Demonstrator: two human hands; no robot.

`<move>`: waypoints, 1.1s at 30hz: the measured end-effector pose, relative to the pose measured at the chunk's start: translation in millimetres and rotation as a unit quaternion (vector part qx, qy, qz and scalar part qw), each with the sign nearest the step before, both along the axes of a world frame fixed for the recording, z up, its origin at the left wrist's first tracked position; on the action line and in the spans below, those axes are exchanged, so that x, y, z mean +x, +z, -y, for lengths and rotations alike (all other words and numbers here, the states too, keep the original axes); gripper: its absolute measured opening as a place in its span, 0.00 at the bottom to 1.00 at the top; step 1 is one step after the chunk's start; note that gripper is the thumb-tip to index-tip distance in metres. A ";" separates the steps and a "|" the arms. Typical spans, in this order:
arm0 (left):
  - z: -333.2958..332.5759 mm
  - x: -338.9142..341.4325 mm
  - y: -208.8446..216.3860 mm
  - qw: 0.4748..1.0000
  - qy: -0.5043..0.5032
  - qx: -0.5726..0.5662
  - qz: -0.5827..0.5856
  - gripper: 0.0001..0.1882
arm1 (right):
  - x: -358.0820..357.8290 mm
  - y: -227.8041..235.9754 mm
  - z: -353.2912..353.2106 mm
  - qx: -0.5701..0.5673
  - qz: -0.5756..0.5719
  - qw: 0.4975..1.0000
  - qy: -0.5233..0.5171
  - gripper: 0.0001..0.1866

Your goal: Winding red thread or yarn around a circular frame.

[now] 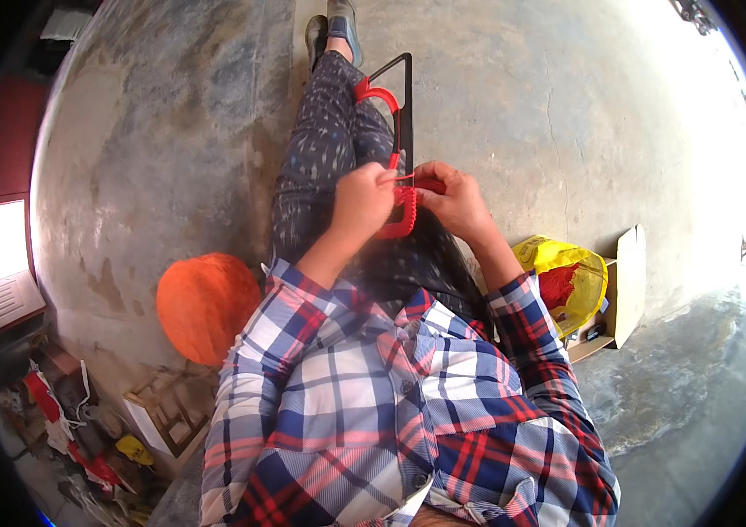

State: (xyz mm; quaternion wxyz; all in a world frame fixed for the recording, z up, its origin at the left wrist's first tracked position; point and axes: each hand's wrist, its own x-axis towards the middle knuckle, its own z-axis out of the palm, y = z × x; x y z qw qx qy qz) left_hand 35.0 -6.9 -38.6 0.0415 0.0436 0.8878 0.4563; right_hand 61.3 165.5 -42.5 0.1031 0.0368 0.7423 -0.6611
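Red strand [402,177] is pinched by closed left hand [364,198], red piece [431,185] by closed right hand [459,200]; strand seems light, pliable, best held near stiff-looking ridged loop [411,211] below grip.

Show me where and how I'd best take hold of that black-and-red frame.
Probably by its long black bar, near the far corner, coming from the right: there it looks slim, straight and unwrapped, while the left hand and right hand are nearer the body.
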 end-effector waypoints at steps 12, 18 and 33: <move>2.8 -21.7 43.9 0.958 0.038 0.221 0.179 0.13 | 5.2 -46.0 -24.9 -0.363 0.177 0.915 -0.013 0.15; 11.5 -4.8 17.0 0.953 0.020 0.200 0.226 0.15 | 2.7 -11.8 -18.0 0.106 0.009 0.987 0.120 0.19; 14.9 -7.1 22.9 0.976 0.058 0.179 0.114 0.13 | -0.5 0.3 -12.3 -0.065 -0.077 0.995 -0.015 0.15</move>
